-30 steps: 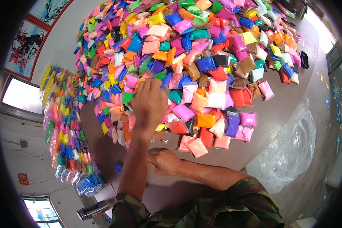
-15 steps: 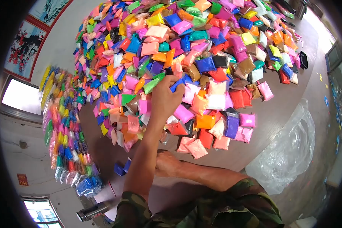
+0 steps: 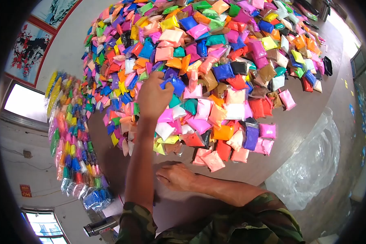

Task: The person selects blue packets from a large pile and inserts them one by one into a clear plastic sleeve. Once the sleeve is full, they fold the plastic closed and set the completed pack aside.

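My left hand (image 3: 153, 96) reaches into the near side of a big heap of small, colourful, clear-wrapped packets. Its fingers are closed on a blue packet (image 3: 175, 85) that pokes out to the right of the fingertips. A purple packet (image 3: 171, 72) lies just beyond the fingers, and a teal packet (image 3: 175, 101) is to the right of the wrist. Nearer to me, my right hand (image 3: 177, 177) rests on the brown table (image 3: 248, 175) as a loose fist. Whatever its curled fingers may hold is hidden. Pink packets (image 3: 212, 161) lie on the table beyond it.
A crumpled clear plastic bag (image 3: 307, 162) is spread at the table's right side. Bundles of bagged packets (image 3: 71, 142) stand along the left. A metallic cylinder (image 3: 101, 226) lies at lower left, and framed pictures (image 3: 28, 55) hang on the wall.
My left hand has moved left across the heap, uncovering white, teal and yellow packets. My right hand has shifted slightly; the dark blue packets beside my left forearm are now out of sight.
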Available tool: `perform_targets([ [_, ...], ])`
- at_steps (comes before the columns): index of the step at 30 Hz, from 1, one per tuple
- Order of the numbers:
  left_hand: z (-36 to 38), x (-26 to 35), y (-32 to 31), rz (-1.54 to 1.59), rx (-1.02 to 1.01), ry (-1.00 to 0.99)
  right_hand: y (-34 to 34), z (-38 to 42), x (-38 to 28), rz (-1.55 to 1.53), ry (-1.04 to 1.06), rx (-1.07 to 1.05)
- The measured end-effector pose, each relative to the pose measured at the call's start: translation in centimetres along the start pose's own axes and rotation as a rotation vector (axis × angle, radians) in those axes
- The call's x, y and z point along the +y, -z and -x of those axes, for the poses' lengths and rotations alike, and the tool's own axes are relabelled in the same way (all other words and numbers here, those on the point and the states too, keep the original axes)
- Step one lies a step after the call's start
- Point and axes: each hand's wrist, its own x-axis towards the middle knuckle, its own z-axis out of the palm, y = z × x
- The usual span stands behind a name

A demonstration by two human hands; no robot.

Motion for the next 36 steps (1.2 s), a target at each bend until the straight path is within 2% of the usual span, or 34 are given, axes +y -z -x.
perform_targets([
  [1,0.0,0.3,-0.6,-0.078,0.038,-0.013,0.2,0.0,-0.1,-0.013,-0.003,0.003],
  [4,0.1,1.5,-0.3,0.072,0.031,0.11,0.1,0.0,0.0,0.004,0.0,0.046],
  [7,-0.7,-0.2,-0.1,0.09,-0.019,0.006,-0.3,0.2,0.3,-0.016,0.018,0.037],
  [10,-0.2,-0.5,0.8,0.228,0.007,0.07,-0.5,0.1,0.4,-0.001,0.014,0.041],
  [13,1.2,0.5,2.2,0.391,0.006,0.035,-0.5,0.2,0.4,-0.007,0.041,0.069],
  [16,3.4,0.5,5.3,0.521,-0.105,-0.017,0.0,0.2,0.5,0.005,0.054,0.04],
  [19,7.6,0.3,10.7,0.412,-0.096,0.173,-1.5,0.2,2.2,0.046,0.195,0.118],
  [20,9.4,-1.5,12.5,0.427,-0.099,0.196,-1.3,0.0,2.5,0.044,0.244,0.143],
  [23,16.4,-4.9,17.6,0.325,-0.089,0.451,-0.4,-0.5,1.5,0.02,0.155,0.098],
  [27,25.2,-8.0,20.1,0.155,-0.224,0.504,-0.1,-0.4,0.7,-0.035,0.121,0.098],
  [29,28.0,-8.2,19.6,0.164,-0.37,0.557,-0.2,-0.5,0.7,-0.052,0.117,0.118],
  [32,31.4,-9.8,16.4,0.293,-0.355,0.542,-0.3,-0.2,0.5,-0.057,0.072,0.141],
  [35,30.7,-6.5,16.6,-0.099,-0.154,0.455,0.1,0.0,0.3,-0.053,0.081,0.163],
  [36,31.2,-6.8,16.6,-0.075,-0.07,0.442,0.0,0.1,0.3,-0.054,0.092,0.171],
])
